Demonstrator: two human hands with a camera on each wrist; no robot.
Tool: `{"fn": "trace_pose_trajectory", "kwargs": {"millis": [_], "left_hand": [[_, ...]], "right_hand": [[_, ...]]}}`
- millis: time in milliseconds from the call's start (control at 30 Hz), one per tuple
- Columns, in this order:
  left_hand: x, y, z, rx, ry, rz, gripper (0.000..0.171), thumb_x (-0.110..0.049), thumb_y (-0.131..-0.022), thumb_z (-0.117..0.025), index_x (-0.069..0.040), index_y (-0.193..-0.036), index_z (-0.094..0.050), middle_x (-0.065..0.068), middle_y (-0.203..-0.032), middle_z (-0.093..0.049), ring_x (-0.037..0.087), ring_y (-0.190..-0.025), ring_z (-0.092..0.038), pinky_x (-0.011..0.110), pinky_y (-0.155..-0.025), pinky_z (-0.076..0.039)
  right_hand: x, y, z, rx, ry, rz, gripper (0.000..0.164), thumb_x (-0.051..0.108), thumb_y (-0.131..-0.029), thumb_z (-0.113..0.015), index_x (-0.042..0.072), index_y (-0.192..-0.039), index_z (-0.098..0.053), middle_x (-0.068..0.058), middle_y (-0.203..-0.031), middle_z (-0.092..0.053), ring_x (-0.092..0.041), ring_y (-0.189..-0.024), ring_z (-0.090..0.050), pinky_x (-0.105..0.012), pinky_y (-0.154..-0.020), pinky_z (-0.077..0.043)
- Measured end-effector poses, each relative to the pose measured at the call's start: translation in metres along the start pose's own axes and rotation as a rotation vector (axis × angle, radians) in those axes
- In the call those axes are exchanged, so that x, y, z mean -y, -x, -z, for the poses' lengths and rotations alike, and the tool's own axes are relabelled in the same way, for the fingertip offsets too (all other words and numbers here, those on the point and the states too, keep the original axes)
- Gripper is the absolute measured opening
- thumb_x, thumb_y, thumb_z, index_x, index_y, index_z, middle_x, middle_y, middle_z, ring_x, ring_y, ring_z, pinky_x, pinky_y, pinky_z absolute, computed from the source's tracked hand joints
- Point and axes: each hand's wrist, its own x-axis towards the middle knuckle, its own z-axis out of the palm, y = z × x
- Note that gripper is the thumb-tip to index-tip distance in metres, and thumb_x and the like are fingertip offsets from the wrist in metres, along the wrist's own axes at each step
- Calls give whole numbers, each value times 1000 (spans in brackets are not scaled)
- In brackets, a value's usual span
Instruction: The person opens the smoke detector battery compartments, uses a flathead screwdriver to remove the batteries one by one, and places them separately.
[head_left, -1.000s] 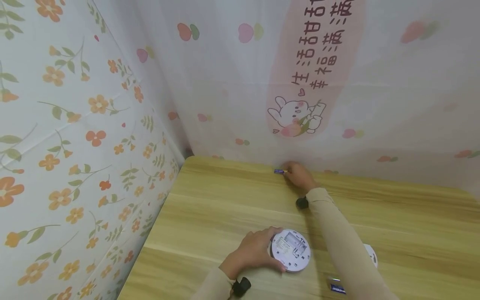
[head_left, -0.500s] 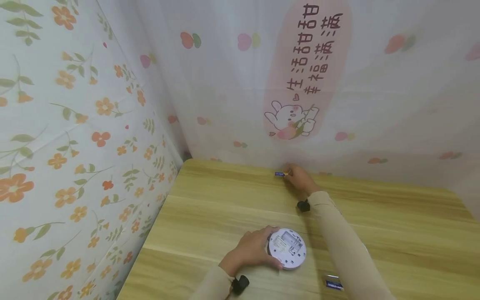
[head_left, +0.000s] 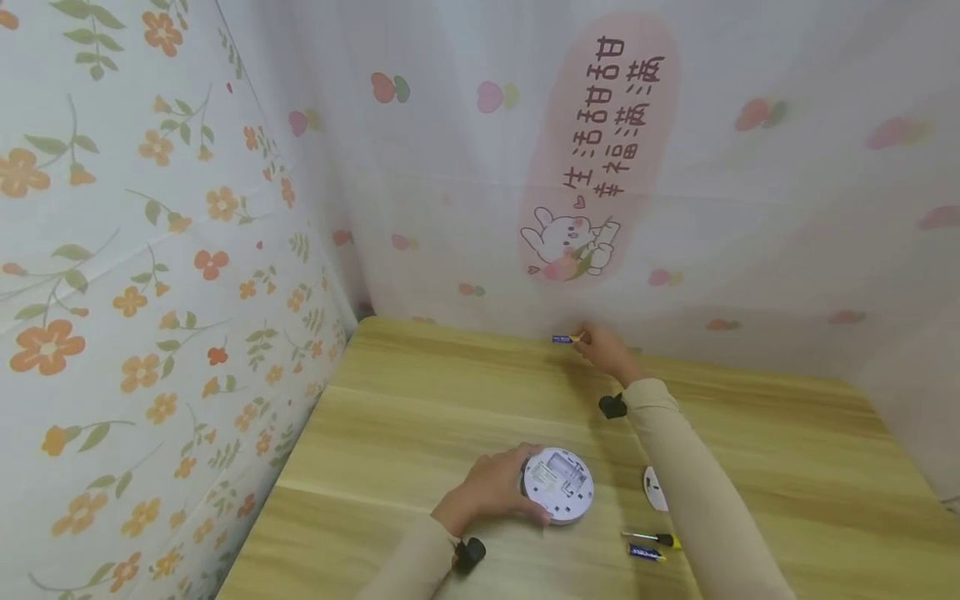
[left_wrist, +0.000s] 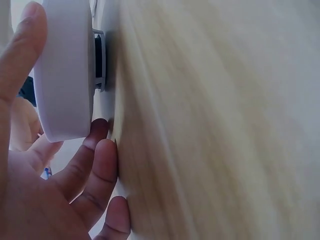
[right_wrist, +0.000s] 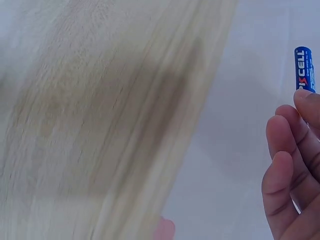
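My left hand (head_left: 491,487) grips a round white smoke detector (head_left: 570,500) by its left side, thumb and fingers around the rim. The detector's back faces up, with a label and an uncovered battery compartment in view. From the left wrist, its white side wall (left_wrist: 65,75) and a dark vented part below show close to the tabletop. Near the table's far edge, my right hand (head_left: 609,354) pinches a blue battery (right_wrist: 303,70) by one end between thumb and fingers. The other right fingers are bent and hold nothing.
On the wooden table (head_left: 420,400), a screwdriver (head_left: 652,537) with a black and yellow handle lies beside another blue battery (head_left: 645,552). A white round cover (head_left: 654,488) is partly hidden by my right forearm. Printed curtains (head_left: 450,167) hang behind and left.
The head view has shifted, so more of the cover and screwdriver shows past my right sleeve. My right hand has risen slightly with the battery. The left hand keeps its grip.
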Motion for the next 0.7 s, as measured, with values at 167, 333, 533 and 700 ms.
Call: {"fn": "trace_pose_trajectory", "kwargs": {"millis": [167, 333, 533, 700], "left_hand": [[2, -1, 0, 3, 18, -14, 104, -57, -59, -84, -20, -145, -40, 6, -141, -55, 26, -126, -55, 48, -105, -41], [3, -2, 0, 2, 23, -20, 103, -55, -59, -85, -19, -145, -41, 7, -141, -55, 27, -127, -54, 51, -106, -39], [1, -2, -1, 2, 20, -26, 102, -55, -60, -85, -19, -145, -42, 7, -141, -55, 27, -126, -54, 50, -104, -40], [2, -2, 0, 3, 26, -21, 103, -56, -60, -84, -19, -146, -40, 8, -144, -52, 29, -130, -52, 52, -107, -37]], "right_hand": [[6, 12, 8, -6, -8, 6, 26, 13, -97, -56, -3, -117, -56, -24, -98, -67, -34, -85, -66, -37, -69, -55], [10, 22, 11, -6, -5, 13, 27, 14, -97, -55, -2, -118, -55, -25, -101, -67, -35, -87, -66, -41, -72, -55], [15, 35, 17, -3, 5, 20, 26, 14, -97, -56, -2, -116, -55, -24, -99, -67, -31, -84, -65, -40, -72, -54], [16, 48, 21, -6, 9, 53, 24, 13, -96, -57, -3, -114, -57, -21, -94, -68, -32, -84, -66, -40, -71, -54]]}}
